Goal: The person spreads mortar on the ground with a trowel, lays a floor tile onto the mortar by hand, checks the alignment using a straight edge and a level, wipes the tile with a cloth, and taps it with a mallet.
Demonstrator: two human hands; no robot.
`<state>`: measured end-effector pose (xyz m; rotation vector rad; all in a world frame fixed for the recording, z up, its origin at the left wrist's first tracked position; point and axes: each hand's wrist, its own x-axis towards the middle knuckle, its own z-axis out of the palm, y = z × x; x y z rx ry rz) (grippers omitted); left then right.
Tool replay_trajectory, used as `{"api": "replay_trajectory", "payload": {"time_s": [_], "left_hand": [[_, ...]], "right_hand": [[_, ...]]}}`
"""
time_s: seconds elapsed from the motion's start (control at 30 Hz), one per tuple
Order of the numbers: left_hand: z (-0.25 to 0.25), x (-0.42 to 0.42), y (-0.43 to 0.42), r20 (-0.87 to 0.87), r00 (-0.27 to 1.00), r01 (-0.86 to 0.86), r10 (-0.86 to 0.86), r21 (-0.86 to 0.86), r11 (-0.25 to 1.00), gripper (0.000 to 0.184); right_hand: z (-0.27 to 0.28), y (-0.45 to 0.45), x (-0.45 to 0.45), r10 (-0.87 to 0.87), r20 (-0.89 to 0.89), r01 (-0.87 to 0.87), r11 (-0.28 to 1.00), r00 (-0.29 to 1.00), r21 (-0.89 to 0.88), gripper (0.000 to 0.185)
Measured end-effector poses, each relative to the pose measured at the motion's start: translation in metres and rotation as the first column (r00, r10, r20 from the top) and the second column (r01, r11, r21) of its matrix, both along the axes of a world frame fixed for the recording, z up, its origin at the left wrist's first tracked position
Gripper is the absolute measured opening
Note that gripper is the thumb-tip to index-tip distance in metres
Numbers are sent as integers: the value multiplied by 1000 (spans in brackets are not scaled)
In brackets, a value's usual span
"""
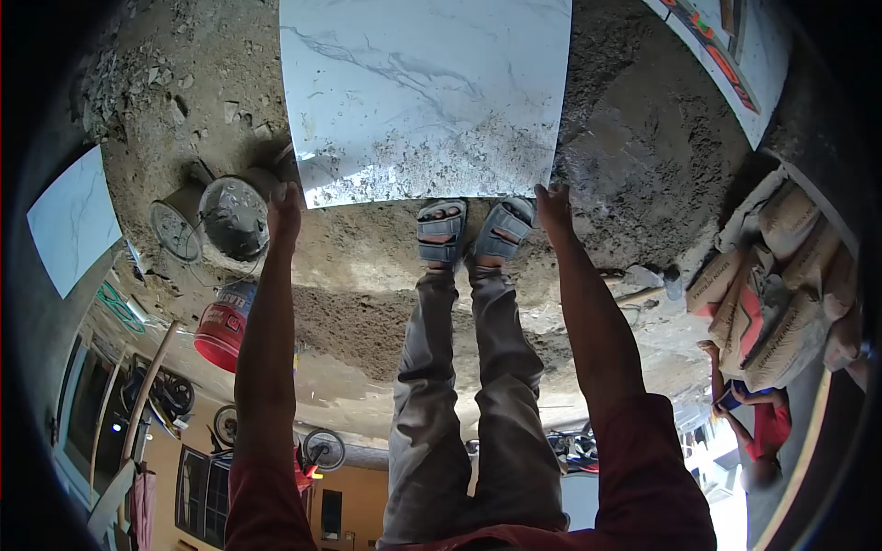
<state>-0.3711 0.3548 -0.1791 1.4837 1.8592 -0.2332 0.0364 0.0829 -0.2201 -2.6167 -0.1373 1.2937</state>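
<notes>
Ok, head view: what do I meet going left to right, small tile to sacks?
Small marbled tile → red bucket → left hand → left sandal → right sandal → right hand → stacked sacks.

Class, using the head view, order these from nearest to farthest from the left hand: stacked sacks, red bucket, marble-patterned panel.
1. Marble-patterned panel: its corner is right at the left hand.
2. Red bucket: left side, beside the left forearm.
3. Stacked sacks: far right, beyond the right arm.
</notes>
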Motion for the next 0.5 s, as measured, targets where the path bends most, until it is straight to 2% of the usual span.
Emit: {"api": "replay_trajectory", "payload": {"time_s": [0.03, 0.07, 0.1, 0.13, 0.17, 0.23, 0.27, 0.33, 0.43, 0.5], "left_hand": [[-15, 3, 5, 23, 1000, -10, 11, -29, 1000, 63], [-36, -4, 11, -58, 998, 23, -28, -89, 996, 65], [-44, -1, 7, -60, 998, 21, -26, -95, 995, 65], [-47, 8, 4, -86, 996, -41, 34, -86, 995, 65], [-48, 18, 3, -112, 989, -101, 92, -76, 992, 65], [-43, 23, -3, -108, 986, -135, 127, -75, 988, 66], [-46, 22, -7, -35, 984, -178, 176, -82, 981, 68], [-45, 26, -5, 115, 965, -226, 237, -104, 969, 71], [-58, 13, -8, 187, 948, -244, 256, -86, 966, 69], [-61, 6, -2, 168, 964, -196, 207, -78, 978, 68]], "right_hand": [[-8, -2, -1, 1, -1, -1, 1000, 1000, -16, 58], [-13, -1, -3, -19, 53, 19, 1000, 998, 11, 59], [-21, -1, -3, -40, 105, 35, 998, 994, 45, 61], [-41, -14, 2, 38, 127, -32, 998, 991, -47, 64], [-56, -29, 1, 40, 126, -35, 998, 991, -48, 64], [-66, -33, -2, 1, 284, -18, 998, 959, 57, 65], [-68, -34, 0, -4, 288, -17, 997, 957, 69, 65], [-45, -14, 5, -23, 155, 21, 1000, 988, 16, 60], [-39, -8, 6, -48, 151, 44, 999, 987, 29, 57], [-38, -10, 10, -38, 156, 26, 996, 987, 82, 56]]}}
